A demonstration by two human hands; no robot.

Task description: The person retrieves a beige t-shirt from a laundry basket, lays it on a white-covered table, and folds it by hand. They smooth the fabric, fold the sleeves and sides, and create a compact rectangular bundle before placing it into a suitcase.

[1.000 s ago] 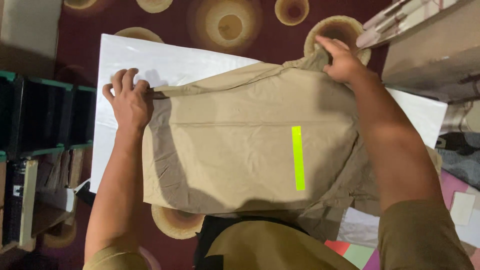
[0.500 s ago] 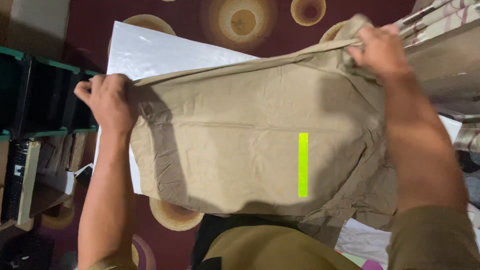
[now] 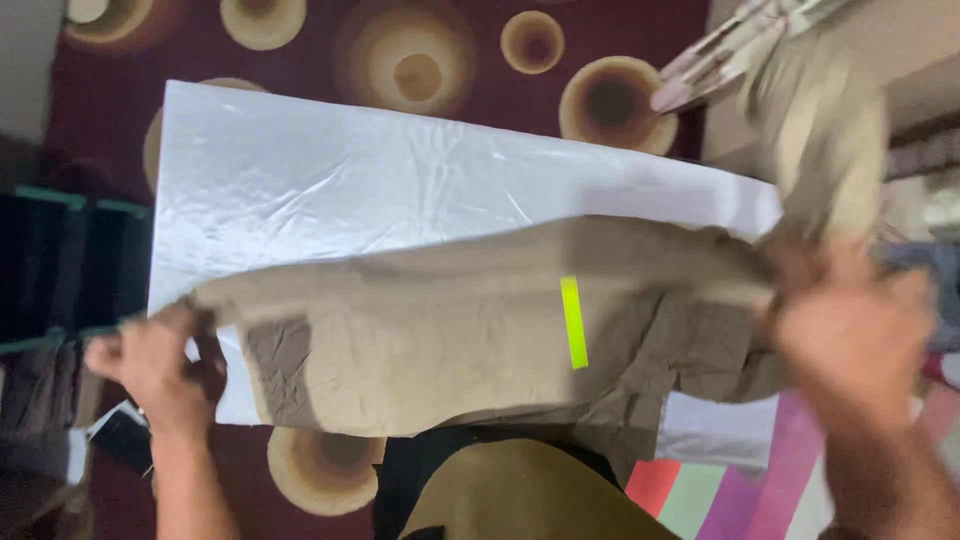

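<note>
Maroon carpet (image 3: 450, 40) with tan circles, white plastic sheet (image 3: 380, 180) spread over it. Khaki garment (image 3: 450, 330), neon-yellow stripe (image 3: 571, 322), half-folded on sheet. Left hand (image 3: 150, 370) fingers pinching left edge; right hand (image 3: 850, 330) blurred, apparently gripping right end. Fold incomplete, creases unsmoothed.

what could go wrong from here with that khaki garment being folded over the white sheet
The khaki garment is held only at its two ends, by the left hand and the blurred right hand, so the middle may sag and fold unevenly. Its lower edge already overhangs the white sheet, so part may land on the patterned carpet. Wrinkles near the yellow stripe could get pressed in.
</note>
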